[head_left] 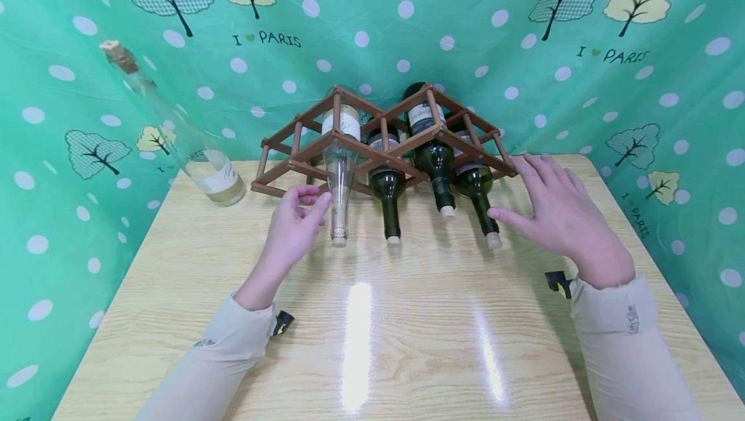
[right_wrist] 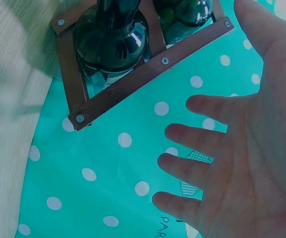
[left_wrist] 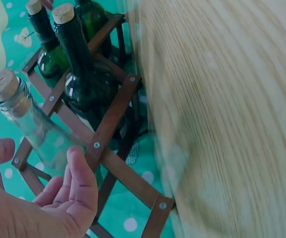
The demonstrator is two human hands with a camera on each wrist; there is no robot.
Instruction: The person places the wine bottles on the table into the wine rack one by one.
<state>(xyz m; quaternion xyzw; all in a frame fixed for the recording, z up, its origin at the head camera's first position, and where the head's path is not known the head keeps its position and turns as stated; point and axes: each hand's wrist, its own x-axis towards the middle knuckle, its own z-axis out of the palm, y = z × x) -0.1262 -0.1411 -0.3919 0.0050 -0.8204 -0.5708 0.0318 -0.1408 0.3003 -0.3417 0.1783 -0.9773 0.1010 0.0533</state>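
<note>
Brown wooden rack (head_left: 363, 151) above frame centre cradles a clear bottle (head_left: 340, 169); a person's left hand (head_left: 293, 224), loosely parted, is beside it, contact unclear; right hand (head_left: 555, 214) spreads wide at right. A sideways knock could tip the rack.
</note>
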